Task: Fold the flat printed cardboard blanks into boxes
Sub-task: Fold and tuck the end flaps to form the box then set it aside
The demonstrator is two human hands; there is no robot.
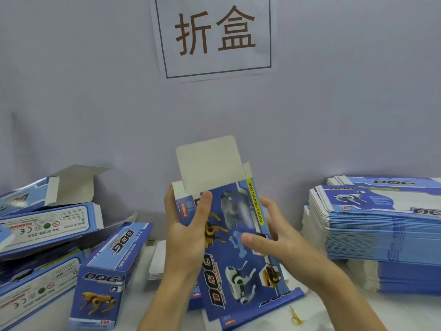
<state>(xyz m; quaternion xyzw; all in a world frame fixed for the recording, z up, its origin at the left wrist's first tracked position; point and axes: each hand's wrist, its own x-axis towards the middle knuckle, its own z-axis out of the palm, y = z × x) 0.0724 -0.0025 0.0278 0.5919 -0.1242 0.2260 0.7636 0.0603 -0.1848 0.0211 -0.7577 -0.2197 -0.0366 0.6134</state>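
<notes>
Right now, from the head camera, the person is holding one box (235,237) up off the worktop (358,314), roughly in the middle, between the two piles. Its long axis runs away from the person and slightly leftward: the far end points at the grey wall (95,103), the near end dips toward the front edge of the worktop. At the far end a plain white flap (210,161) stands straight up, open, with a small side tab (247,169) beside it.

The left hand (185,231) is clamped on the box's left edge near that far end, thumb across the printed face and the fingers wrapped behind. The right hand (274,237) lies against the right side about midway along, fingers loosely spread and the thumb reaching onto the printed face; I cannot tell how firmly it grips. The left hand is the nearer one to the open flap, so I'd judge the right is freer to reach up, fold the tabs in and tuck the flap down.

A stack of flat blanks (381,225) sits at the right edge of the worktop, well apart from the hands. Finished boxes (47,235) are heaped at the left edge, one upright box (105,278) standing near the front left. A paper sign (214,34) hangs on the wall above. A small yellow scrap (296,317), perhaps a rubber band, lies at the front edge by the right forearm.
</notes>
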